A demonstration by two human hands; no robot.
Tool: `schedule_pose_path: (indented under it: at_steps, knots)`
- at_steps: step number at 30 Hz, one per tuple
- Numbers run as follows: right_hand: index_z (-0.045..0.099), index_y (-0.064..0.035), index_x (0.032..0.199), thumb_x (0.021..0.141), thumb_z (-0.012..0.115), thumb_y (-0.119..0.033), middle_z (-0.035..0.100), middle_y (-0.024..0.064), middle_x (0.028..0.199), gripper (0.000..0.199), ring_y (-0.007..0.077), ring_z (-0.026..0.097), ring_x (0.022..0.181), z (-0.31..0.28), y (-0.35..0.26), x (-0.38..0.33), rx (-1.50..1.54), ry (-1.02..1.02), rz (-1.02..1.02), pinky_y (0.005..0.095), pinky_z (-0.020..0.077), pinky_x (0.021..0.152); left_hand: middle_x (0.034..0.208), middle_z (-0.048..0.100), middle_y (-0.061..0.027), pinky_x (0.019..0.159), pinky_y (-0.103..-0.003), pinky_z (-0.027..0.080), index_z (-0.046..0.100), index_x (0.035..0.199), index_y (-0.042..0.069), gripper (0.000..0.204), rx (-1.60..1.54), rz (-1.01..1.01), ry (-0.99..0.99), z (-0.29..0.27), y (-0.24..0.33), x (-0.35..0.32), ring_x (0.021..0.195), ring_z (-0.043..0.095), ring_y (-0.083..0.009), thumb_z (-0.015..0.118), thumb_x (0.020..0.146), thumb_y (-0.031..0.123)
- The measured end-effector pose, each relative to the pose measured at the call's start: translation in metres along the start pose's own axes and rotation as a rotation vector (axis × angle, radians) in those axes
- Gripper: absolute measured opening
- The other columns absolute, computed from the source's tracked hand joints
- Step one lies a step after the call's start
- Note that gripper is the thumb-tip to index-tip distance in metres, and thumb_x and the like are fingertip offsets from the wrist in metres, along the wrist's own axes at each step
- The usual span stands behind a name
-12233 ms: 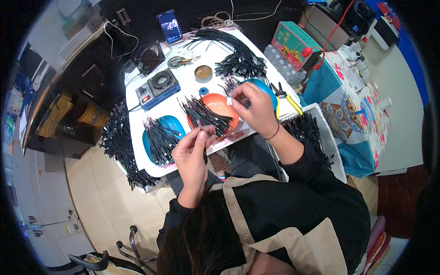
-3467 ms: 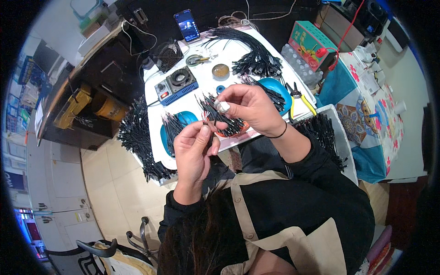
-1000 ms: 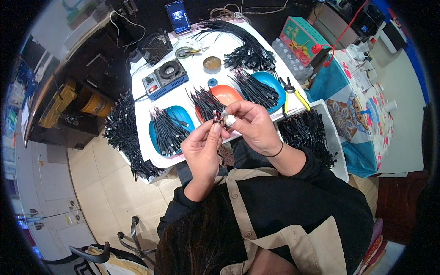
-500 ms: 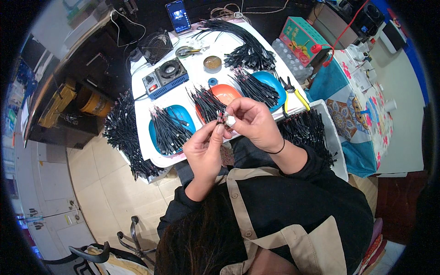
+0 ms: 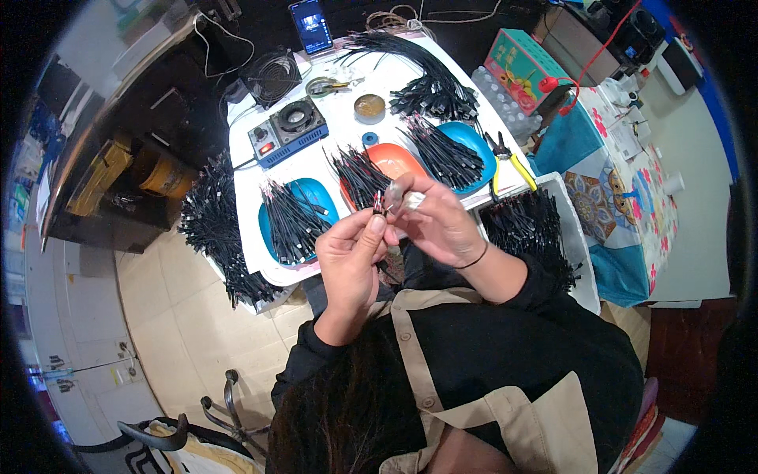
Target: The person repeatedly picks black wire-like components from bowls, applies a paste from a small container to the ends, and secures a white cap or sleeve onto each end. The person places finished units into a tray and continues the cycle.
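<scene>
Between thumb and fingers, my left hand (image 5: 351, 251) pinches a black cable (image 5: 380, 207) whose thin wire ends, some red, stick up. Close on its right is my right hand (image 5: 442, 225), its fingers curled together beside the wire tips. A white wrap or scrap (image 5: 413, 201) shows at those fingers. Whatever lies between the right fingertips is too small to make out. Just beyond the hands, an orange tray (image 5: 392, 159) carries a bundle of black cables (image 5: 359, 178). Blue trays with more cables flank it, one on the left (image 5: 316, 194), another on the right (image 5: 477, 150).
On the white table are a blue heating unit (image 5: 290, 134), a round tin (image 5: 369, 109), yellow-handled cutters (image 5: 513, 167) and a large cable bundle (image 5: 430, 83). A phone (image 5: 311, 28) stands at the back. Cable-filled bins sit at left (image 5: 221, 237) and right (image 5: 529, 237).
My right hand has shifted slightly right and its fingers have turned, showing more of the white piece. The wire ends stand out more clearly above my left thumb.
</scene>
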State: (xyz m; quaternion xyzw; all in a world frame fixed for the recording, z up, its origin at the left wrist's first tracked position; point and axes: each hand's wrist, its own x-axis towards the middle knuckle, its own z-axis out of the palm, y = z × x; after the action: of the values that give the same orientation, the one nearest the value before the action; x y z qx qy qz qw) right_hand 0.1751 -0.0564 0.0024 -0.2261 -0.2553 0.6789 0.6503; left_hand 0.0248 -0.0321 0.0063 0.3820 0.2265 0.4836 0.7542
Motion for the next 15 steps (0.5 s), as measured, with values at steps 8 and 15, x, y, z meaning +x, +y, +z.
schedule_pose_path:
  at_steps: [8,15]
  knots:
    - [0.056,0.0005,0.107,0.094,0.058,-0.012,0.061,0.0049,0.092,0.019,0.0127,0.062,0.086,-0.005,-0.010,0.002,-0.138,-0.085,0.113,0.0257,0.0508,0.079,0.074,0.063,-0.0088,0.048,-0.018,0.026,0.063,0.101,-0.009,0.018,-0.024,-0.036,-0.028,0.002,0.000,0.001,0.051,0.037,-0.0025,0.058,0.092,0.006]
    - [0.054,-0.0017,0.110,0.094,0.057,-0.014,0.061,0.0042,0.094,0.020,0.0110,0.061,0.086,-0.004,-0.021,0.002,-0.131,-0.120,0.274,0.0246,0.0500,0.077,0.071,0.062,-0.0073,0.048,-0.017,0.028,0.065,0.096,-0.008,0.015,-0.028,-0.210,-0.111,-0.002,0.012,0.001,0.052,0.040,-0.0034,0.058,0.092,0.006]
